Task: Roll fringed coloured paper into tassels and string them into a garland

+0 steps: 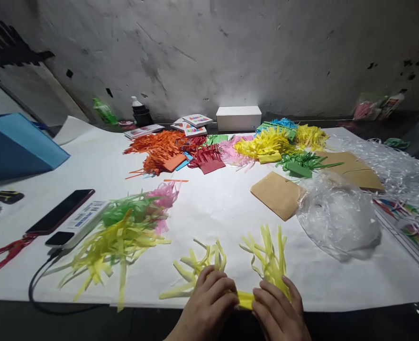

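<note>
My left hand (211, 300) and my right hand (278, 305) hold a strip of yellow fringed tissue paper (245, 300) at the front edge of the table. The fingers of both hands are curled over it, and a short flat, twisted-looking middle part shows between them. Cut yellow strands fan out beyond each hand onto the white sheet. My thumbs and the paper under my palms are hidden. Left of my hands lies a loose pile of yellow fringe (120, 241), with green fringe (127, 210) and pink fringe (165, 194) behind it.
Orange (159, 147), dark red (207, 158), yellow (266, 144) and green fringe bundles (298, 163) line the back. A brown envelope (277, 195) and clear plastic bag (337, 218) lie right. Leftward are a phone (62, 212), a cabled power bank (77, 225) and a blue box (17, 147).
</note>
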`<state>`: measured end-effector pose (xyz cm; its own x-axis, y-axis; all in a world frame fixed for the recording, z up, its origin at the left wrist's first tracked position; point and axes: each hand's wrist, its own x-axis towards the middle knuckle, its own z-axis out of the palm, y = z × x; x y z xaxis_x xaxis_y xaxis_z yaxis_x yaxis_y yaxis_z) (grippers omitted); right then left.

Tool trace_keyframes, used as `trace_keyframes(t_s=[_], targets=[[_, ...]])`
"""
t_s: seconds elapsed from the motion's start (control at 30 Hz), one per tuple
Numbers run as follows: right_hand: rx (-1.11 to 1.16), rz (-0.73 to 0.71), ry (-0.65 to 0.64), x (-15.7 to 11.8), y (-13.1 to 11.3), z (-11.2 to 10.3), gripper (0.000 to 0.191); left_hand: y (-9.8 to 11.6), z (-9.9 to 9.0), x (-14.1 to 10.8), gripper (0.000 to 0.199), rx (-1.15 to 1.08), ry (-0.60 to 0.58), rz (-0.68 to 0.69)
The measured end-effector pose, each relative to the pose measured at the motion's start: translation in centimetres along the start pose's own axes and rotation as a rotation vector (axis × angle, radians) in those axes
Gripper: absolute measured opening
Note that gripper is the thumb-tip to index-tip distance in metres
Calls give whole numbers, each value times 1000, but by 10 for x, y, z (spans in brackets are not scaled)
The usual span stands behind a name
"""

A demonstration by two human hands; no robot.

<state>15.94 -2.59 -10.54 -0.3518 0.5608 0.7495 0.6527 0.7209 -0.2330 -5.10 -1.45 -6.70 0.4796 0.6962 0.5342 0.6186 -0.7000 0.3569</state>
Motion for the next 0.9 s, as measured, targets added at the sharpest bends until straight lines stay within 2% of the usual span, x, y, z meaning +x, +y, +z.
trace_keyframes(t_s=[0.07,0.17,0.27,0.37,0.47,0.53,0.67,0.77,0.9], targets=[[46,67,16,-2,1,0,20,3,-2,1,21,37,-12,-38],[78,250,23,-3,1,-3,24,9,-1,2,22,84,-5,-140],[23,333,19,-2,0,-4,22,12,6,5,18,122,-23,-232],[-41,262,30,0,2,-4,13,10,10,8,16,156,-15,-242],[-5,29,-28,4,6,-7,27,6,7,9,21,109,-51,-104],[34,-49,-29,6,7,-8,31,5,2,9,25,61,-89,9],[78,-21,20,4,5,-5,22,6,-4,6,23,10,-93,83],[130,33,82,0,4,-3,24,7,-1,2,26,-27,-61,79],[172,116,-35,-2,1,-9,18,10,1,0,19,-10,-76,-16]])
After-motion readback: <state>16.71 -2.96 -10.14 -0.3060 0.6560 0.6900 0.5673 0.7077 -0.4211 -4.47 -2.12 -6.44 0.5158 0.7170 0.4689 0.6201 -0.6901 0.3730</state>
